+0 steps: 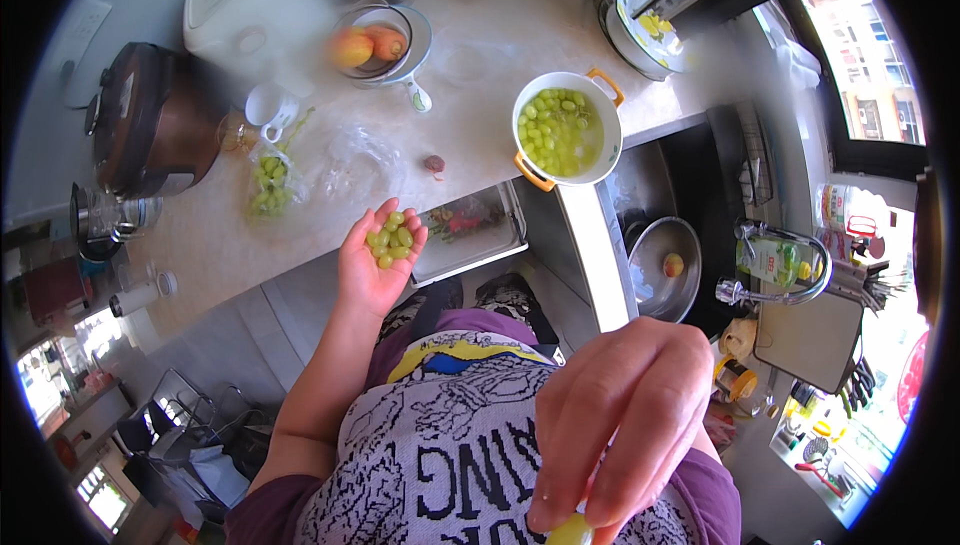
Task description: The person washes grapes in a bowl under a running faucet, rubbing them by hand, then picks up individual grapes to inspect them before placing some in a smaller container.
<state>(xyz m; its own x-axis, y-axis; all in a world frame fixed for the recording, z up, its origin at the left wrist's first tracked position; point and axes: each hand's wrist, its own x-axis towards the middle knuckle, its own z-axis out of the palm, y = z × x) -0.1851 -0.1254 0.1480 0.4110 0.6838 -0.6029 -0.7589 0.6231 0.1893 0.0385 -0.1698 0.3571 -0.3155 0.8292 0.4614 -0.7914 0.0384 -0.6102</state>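
Several green grapes [390,239] lie in the cupped palm of my left hand [379,264], which is held just in front of the counter edge. Close to the camera, my right hand [630,417] pinches one green grape [571,530] between its fingertips, at the bottom of the view. A white pot [616,144] with orange handles, holding many green grapes in liquid, stands on the counter at its right end. More grapes on a stem [271,181] lie with a clear plastic bag [360,162] on the counter's left part.
A small dark reddish item [433,164] lies left of the pot. An open drawer [469,264] juts out below the counter. The sink at right holds a metal bowl [699,271] with a fruit, near a faucet [821,267]. A rice cooker [157,121] stands left.
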